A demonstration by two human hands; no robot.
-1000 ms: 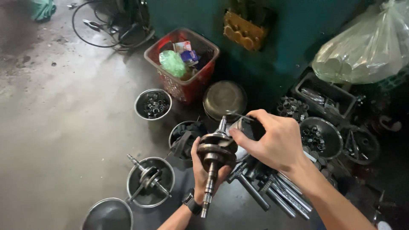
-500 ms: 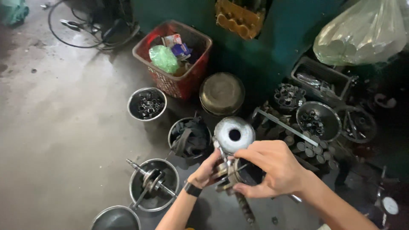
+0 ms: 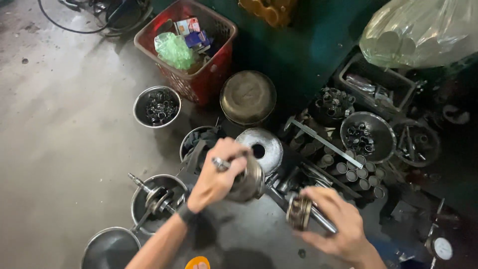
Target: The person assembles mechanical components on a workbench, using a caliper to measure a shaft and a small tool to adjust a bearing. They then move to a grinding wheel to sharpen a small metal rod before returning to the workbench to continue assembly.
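Crankshaft [image 3: 244,180] sits near frame centre in the head view, gripped by the left hand [image 3: 215,180] around its heavy round web; a thin shaft end pokes out past the knuckles toward 10 o'clock. Left fingers [image 3: 234,149] are wrapped tight on the part. Right hand [image 3: 338,226], at 4 o'clock from the crankshaft, has its fingers curled around a short ring-shaped bearing-like piece [image 3: 298,213], held just clear of a long steel rod [image 3: 318,221] lying on the floor.

Progress, as judged: the two pieces are held apart, not mated; no joining is visible at this moment, so fitting work appears unfinished.

Clearance: the bare concrete floor [image 3: 64,149] is open from 7 to 10 o'clock. At 12 o'clock a domed metal cover [image 3: 260,148] lies close to the left hand. A bowl holding another crankshaft [image 3: 158,199] crowds 8 o'clock, with an empty-looking steel bowl [image 3: 110,248] beyond. From 1 to 4 o'clock, loose sleeves, bowls of small parts [image 3: 367,135] and rods pack the floor, leaving little room. A red basket [image 3: 191,47] stands well apart at 11 o'clock.
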